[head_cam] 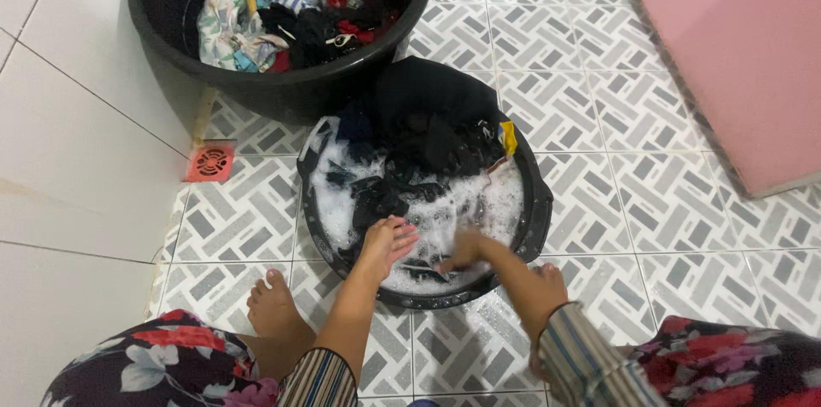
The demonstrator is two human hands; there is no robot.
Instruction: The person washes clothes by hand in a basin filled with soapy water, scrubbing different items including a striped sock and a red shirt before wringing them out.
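Suds fill the black basin at the centre of the frame, where dark clothes soak in foamy water. Left hand rests loosely curled on a dark wet garment near the basin's lower rim, fingers narrow, seemingly pinching the cloth. Right hand is blurred and half sunk in foam, so I cannot tell whether it grips anything. Risk lies mostly underfoot: the patterned floor tiles look wet just below the basin, and the bare foot at lower left sits close to that slick patch, so a shift of weight could slip. Hard scrubbing near the low rim could also slosh soapy water out toward the red floor drain at left, or tip the basin against the larger black tub in the upper left
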